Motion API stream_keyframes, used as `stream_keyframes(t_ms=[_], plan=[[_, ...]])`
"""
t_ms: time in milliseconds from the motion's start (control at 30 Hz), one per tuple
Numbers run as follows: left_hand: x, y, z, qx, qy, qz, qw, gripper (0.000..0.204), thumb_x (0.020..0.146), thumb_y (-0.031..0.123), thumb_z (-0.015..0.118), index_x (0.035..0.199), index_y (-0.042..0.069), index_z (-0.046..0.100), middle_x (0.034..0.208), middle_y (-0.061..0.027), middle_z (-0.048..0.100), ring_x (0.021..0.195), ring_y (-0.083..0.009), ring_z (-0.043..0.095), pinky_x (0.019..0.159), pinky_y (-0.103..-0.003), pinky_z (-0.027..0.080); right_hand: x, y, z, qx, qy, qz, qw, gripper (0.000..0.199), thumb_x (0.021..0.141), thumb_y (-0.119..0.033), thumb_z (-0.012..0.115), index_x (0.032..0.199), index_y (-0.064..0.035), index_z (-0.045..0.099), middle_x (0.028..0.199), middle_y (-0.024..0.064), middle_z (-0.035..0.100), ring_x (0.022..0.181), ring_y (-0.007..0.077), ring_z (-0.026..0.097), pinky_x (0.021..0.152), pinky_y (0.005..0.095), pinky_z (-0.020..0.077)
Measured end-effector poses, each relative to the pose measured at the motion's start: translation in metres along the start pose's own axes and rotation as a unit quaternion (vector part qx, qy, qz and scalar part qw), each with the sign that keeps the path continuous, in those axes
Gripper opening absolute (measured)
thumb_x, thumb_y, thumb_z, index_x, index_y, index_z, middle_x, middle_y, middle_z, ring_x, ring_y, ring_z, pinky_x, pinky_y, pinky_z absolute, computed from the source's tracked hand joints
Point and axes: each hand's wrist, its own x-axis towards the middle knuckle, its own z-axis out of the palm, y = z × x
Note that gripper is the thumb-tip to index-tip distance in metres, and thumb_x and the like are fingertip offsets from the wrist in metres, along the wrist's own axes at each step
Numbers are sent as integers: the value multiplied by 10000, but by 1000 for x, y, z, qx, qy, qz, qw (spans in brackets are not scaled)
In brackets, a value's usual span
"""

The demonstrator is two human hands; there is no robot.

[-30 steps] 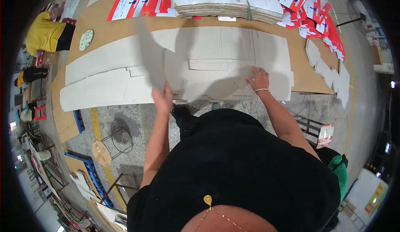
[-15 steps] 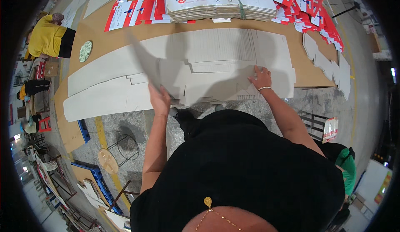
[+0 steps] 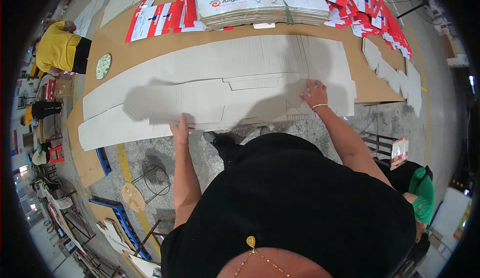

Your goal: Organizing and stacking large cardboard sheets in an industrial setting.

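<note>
Rows of overlapping pale grey-white die-cut cardboard sheets [image 3: 260,55] lie fanned across the brown table in front of me. My left hand [image 3: 181,129] is closed on the near edge of one cardboard sheet [image 3: 187,98], its thumb on top and the other fingers mostly hidden underneath. That sheet lies almost flat over the left part of the rows. My right hand [image 3: 315,95] rests palm down with fingers apart on the right part of the rows, pressing on no single piece that I can make out.
A tied stack of printed white cardboard [image 3: 260,3] stands at the far side, between red-and-white printed cards [image 3: 155,20]. A green bundle of ties [image 3: 103,66] lies at left. Cut cardboard pieces [image 3: 387,73] overhang the right edge. A round stool [image 3: 132,196] stands on the floor; a person in yellow [image 3: 57,48] works beyond.
The sheet in my left hand has swung down from a raised, tilted position to lie nearly flat on the left. My left hand has shifted slightly left and lower; the right has barely moved.
</note>
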Motion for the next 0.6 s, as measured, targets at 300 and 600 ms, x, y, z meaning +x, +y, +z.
stream_keyframes(t_ms=[300,600], plan=[[-13,43,12,-15,17,134,991,367,855,191,540,1176,21,491,1165,-123,532,1057,-260,517,888,-388,418,1,19,10,-12,14,-1,1000,688,691,-432,672,1290,-205,420,1241,200,388,1109,383,389,918,441,382],[10,-21,-26,46,-23,83,995,338,842,126,523,1135,-26,450,941,-77,596,773,-248,587,637,-373,490,6,20,13,4,11,-30,999,683,691,-421,673,1288,-206,422,1240,200,389,1111,380,390,924,439,376]])
